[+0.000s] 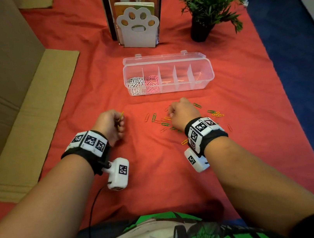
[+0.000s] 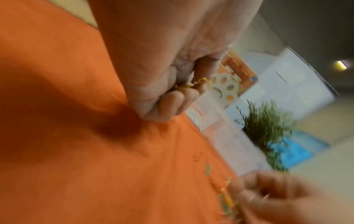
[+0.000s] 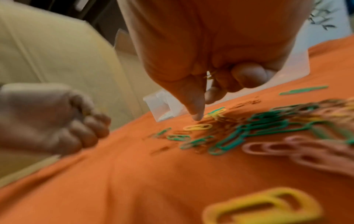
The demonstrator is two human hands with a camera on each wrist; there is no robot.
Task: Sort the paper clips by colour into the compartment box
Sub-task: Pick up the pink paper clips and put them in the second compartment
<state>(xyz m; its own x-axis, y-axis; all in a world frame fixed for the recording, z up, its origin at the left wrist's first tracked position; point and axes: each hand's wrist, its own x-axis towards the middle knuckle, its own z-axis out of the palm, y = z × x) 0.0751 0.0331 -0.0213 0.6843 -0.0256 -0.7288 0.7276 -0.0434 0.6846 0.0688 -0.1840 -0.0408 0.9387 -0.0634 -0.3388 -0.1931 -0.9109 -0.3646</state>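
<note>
Head view: I have the left hand [image 1: 110,123] curled round a few yellow clips [image 1: 121,116], its fingers [image 2: 172,103] closed on them just above the red surface [image 1: 161,179]. The right hand [image 1: 183,112] works the loose pile of clips [image 1: 165,122], forefinger pointing down at a yellow one; it seems to keep a clip tucked under its curled fingers too. The compartment box [image 1: 205,83] stands open beyond, white and pink clips in its two leftmost sections. I judge I am gathering yellows; next comes pinching that clip cleanly off the cloth.
</note>
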